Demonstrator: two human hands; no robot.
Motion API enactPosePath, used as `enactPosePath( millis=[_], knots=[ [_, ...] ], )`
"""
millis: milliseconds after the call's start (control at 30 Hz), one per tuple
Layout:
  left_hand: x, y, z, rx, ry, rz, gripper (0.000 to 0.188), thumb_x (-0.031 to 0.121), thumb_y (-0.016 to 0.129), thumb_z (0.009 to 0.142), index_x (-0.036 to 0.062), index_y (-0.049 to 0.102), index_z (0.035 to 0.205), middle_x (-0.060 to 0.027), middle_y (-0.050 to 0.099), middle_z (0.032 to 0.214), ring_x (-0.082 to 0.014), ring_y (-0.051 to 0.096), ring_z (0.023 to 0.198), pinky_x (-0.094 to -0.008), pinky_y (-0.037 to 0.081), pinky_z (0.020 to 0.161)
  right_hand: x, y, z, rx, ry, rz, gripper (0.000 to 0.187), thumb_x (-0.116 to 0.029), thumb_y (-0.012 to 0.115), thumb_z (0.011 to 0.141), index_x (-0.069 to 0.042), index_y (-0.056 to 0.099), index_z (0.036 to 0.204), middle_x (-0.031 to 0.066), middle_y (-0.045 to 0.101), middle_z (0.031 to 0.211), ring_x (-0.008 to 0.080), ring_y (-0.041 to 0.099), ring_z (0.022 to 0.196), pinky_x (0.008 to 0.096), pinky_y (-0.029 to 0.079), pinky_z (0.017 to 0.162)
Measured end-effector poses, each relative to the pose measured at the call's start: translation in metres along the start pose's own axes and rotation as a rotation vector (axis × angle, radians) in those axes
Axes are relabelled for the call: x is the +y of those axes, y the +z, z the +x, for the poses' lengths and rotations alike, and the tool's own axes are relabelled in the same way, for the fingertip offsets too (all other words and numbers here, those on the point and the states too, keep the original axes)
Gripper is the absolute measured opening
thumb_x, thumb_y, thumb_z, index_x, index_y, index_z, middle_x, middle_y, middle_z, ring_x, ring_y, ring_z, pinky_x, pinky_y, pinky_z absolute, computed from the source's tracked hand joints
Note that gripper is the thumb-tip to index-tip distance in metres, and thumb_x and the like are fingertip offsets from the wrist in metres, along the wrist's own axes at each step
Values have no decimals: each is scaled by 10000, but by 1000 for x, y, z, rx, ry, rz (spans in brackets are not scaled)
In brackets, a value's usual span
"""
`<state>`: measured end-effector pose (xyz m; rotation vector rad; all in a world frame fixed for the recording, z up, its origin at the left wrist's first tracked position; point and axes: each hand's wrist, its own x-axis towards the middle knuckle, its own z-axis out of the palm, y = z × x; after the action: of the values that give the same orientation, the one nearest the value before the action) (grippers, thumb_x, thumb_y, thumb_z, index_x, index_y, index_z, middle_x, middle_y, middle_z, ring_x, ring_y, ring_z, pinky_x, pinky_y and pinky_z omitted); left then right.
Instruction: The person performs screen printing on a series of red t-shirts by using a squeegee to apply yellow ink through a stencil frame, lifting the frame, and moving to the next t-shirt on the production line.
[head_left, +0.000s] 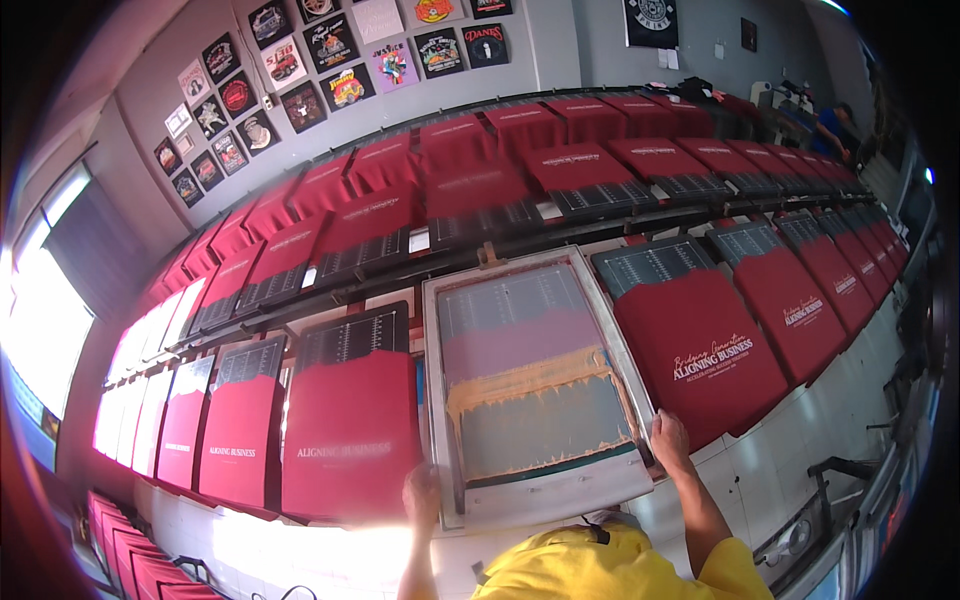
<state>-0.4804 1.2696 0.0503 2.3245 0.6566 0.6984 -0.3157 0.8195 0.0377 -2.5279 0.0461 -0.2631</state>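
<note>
A silk-screen printing frame lies over a pallet directly in front of me, its mesh letting dark pallet and red cloth show through. Tan ink is smeared in ragged bands across the mesh. My left hand, somewhat blurred, is closed at the frame's near left corner. On the opposite side, my right hand has its fingers curled on the right edge near the bottom. A red shirt with pale printed lettering is stretched on the pallet to the right. Another printed red shirt lies on the left.
Rows of pallets carrying red shirts run left and right along dark rails. More shirts lie on the far rows. A person in blue is at the far right. Metal brackets stand at the near right.
</note>
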Motion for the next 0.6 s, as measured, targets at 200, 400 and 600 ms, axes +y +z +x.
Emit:
enactPosePath(
  millis=[200, 400, 600],
  knots=[
    [64, -54, -40, -651, -134, -446, 246, 261, 610, 967, 60, 712, 1066, -71, 722, 983, -159, 696, 761, -324, 536, 724, -85, -49, -55, -353, -785, 60, 572, -282, 699, 841, -39, 557, 1339, 139, 595, 1289, 316, 559, 1156, 444, 458, 997],
    [92, -11, -97, -1360, -16, -354, 408, 373, 473, 1038, 56, 654, 1221, -94, 713, 973, -154, 648, 840, -297, 497, 754, -114, -44, -76, -696, -975, -365, 734, -250, 758, 753, -119, 491, 1424, 65, 497, 1430, 238, 485, 1239, 419, 429, 1029],
    [86, 43, -127, -1309, -415, -740, 450, 375, 444, 1052, 37, 585, 1313, -27, 675, 885, -93, 467, 658, -255, 409, 616, -130, -20, -64, -394, -928, -326, 397, -148, 744, 674, -94, 605, 1042, 48, 658, 1008, 262, 617, 995, 409, 491, 850]
  ],
)
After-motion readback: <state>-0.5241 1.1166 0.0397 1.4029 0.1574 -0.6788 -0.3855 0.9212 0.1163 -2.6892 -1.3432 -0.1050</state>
